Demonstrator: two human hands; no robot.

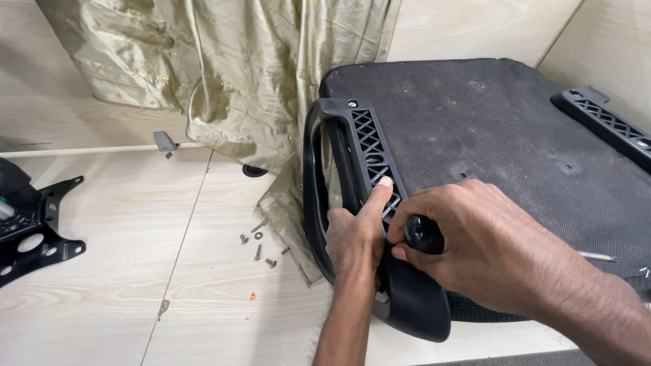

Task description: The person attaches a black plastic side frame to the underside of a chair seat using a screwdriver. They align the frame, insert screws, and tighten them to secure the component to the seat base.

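Observation:
An upturned office chair seat (488, 129) lies on the floor, its dark fabric underside facing up. A black plastic armrest bracket (366, 135) with a lattice pattern sits along the seat's left edge. My left hand (356, 230) grips that bracket, thumb pressed on the lattice. My right hand (475, 251) is closed around a tool with a round black handle (424, 234), held against the bracket just right of my left thumb. The tool's tip is hidden by my hands.
Several loose screws and a washer (259, 244) lie on the pale wood-look floor left of the seat. A black metal chair mechanism plate (30, 227) sits at the far left. Olive gold-dotted cloth (224, 74) hangs behind. A second armrest bracket (607, 125) is at the right.

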